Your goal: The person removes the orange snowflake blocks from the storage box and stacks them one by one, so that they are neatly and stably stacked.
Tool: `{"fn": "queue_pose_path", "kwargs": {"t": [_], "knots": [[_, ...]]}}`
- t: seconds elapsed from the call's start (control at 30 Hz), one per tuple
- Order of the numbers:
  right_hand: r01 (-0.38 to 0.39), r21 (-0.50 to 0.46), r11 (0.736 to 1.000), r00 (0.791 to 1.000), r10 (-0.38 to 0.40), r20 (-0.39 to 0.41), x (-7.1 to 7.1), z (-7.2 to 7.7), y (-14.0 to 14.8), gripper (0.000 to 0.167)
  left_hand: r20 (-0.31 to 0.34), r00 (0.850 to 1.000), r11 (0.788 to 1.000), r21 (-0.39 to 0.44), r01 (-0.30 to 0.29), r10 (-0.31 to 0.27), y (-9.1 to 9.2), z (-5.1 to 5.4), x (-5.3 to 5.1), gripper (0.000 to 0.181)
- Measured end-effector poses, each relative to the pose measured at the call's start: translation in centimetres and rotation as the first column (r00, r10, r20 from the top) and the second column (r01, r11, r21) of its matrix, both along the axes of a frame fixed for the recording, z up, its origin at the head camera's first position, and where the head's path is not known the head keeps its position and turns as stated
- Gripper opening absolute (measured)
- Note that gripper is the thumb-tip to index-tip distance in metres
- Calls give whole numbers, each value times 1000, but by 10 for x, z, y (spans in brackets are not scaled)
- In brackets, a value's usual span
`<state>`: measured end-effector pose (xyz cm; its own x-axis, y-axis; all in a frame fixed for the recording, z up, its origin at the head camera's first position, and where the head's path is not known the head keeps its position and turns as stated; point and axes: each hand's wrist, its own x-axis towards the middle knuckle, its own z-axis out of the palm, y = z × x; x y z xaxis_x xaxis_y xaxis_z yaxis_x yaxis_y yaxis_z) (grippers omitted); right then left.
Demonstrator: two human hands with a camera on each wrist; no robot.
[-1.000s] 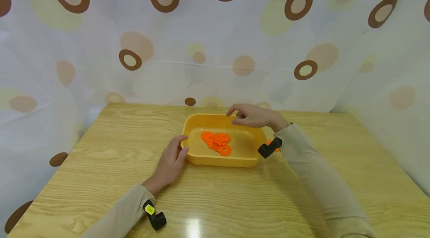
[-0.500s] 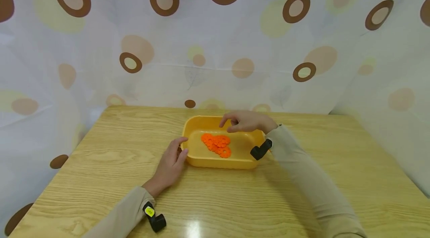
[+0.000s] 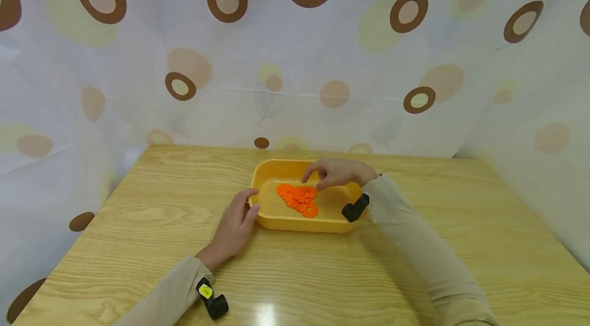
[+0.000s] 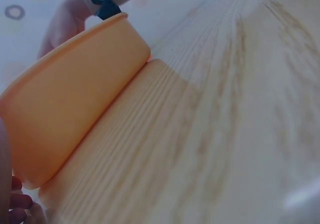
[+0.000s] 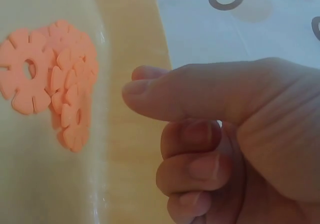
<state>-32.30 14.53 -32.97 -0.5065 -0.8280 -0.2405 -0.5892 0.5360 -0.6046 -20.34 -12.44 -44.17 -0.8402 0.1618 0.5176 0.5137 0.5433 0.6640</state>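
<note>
Orange discs seem light, stiff — best pinched by notched rims; right hand poised, thumb and index apart — left hand grips tray

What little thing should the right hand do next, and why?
Maybe lower the right hand to the orange pieces: it looks empty and hangs over the tray, close to them, while the left hand holds the tray's left end.

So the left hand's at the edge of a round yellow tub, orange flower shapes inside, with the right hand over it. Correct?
Nearly: the yellow tub is oblong with rounded corners, not round, as the head view shows. The left hand, orange flower shapes and right hand are as you say.
</note>
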Motion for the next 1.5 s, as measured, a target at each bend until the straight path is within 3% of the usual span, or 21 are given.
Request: {"fn": "queue_pose_path", "kwargs": {"t": [0.33,0.67,0.97,1.2,1.5], "knots": [[19,34,999,1000,-18,-5,-4,-1,-3,38,2,1000,1000,-3,-2,2,0,1,-2,32],[63,192,979,998,-56,-43,-4,-12,-9,45,40,999,1000,-2,-11,11,1,-2,3,32],[52,158,986,999,-53,0,-9,-18,-11,51,21,1000,1000,0,-8,8,0,-1,0,32],[86,171,982,996,-89,11,-10,-23,-9,51,21,1000,1000,0,-4,4,2,0,1,32],[48,172,984,994,-31,-104,-13,-31,-14,48,-3,1000,1000,9,-6,6,-1,-1,-1,32]]}}
